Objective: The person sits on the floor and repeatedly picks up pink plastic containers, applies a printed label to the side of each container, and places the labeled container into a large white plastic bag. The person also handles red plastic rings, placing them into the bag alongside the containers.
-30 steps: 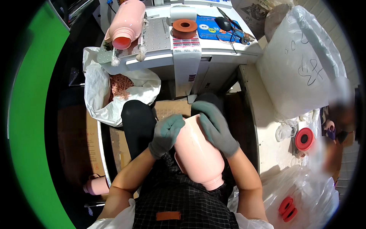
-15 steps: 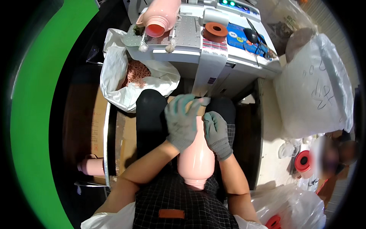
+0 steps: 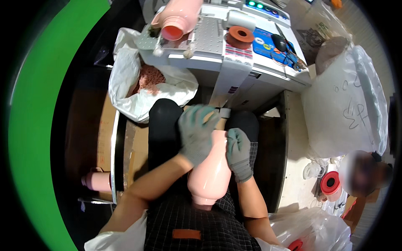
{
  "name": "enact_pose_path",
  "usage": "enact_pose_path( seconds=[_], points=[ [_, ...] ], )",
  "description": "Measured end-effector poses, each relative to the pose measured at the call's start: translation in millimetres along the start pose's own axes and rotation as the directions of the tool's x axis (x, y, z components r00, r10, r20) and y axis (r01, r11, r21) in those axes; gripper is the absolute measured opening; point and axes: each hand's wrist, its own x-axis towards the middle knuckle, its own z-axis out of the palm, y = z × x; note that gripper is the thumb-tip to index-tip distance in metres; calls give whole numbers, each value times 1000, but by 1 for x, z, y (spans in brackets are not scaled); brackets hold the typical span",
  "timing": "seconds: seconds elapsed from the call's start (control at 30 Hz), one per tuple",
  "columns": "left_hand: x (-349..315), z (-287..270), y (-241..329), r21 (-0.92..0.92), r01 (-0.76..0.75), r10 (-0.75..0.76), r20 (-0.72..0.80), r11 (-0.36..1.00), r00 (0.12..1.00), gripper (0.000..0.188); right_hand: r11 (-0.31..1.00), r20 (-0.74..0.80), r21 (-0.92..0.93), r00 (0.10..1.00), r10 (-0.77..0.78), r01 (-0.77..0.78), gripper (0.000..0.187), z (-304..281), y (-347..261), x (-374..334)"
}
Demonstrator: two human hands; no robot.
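A glossy pink jug (image 3: 209, 180) lies across my lap, its wide body toward me and its narrower end between my hands. My left hand (image 3: 196, 130), in a grey glove with teal fingers, is curled over the left side of that narrow end and slightly blurred. A small pale piece (image 3: 225, 113) shows beside its fingertips; I cannot make out what it is. Against the jug's right edge, my right hand (image 3: 239, 152), gloved alike, is closed with its fingertips pinched there. The gloves hide part of the jug's far end.
Ahead stands a white machine (image 3: 268, 62) bearing another pink jug (image 3: 184, 14) and an orange-brown roll (image 3: 240, 37). A white sack (image 3: 125, 90) holds pink shavings (image 3: 150, 78). To the right are a large plastic bag (image 3: 343, 104) and a red-lidded container (image 3: 331, 184).
The jug's near end has swung to the left and tilts more. My right hand has come slightly toward me, while the left stays around the narrow end. The whole view has shifted a little.
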Motion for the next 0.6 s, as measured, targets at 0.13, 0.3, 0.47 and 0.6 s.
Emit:
enact_pose_path(
  seconds=[0.13,0.3,0.47,0.6],
  points=[
    [61,68,-1,72,-89,91,-21,993,996,32,995,-4,-9,995,100,-100,22,-9,4,2],
    [49,42,0,3,-138,138,29,990,990,40,997,60,-55,996,64,-60,20,-12,-10,5],
    [-35,-16,-2,-83,-69,68,-20,994,997,39,998,76,-58,997,-27,31,19,-5,-11,5],
    [32,18,13,59,-130,131,-15,990,991,38,998,61,-69,998,3,1,20,7,-12,5]
  ],
)
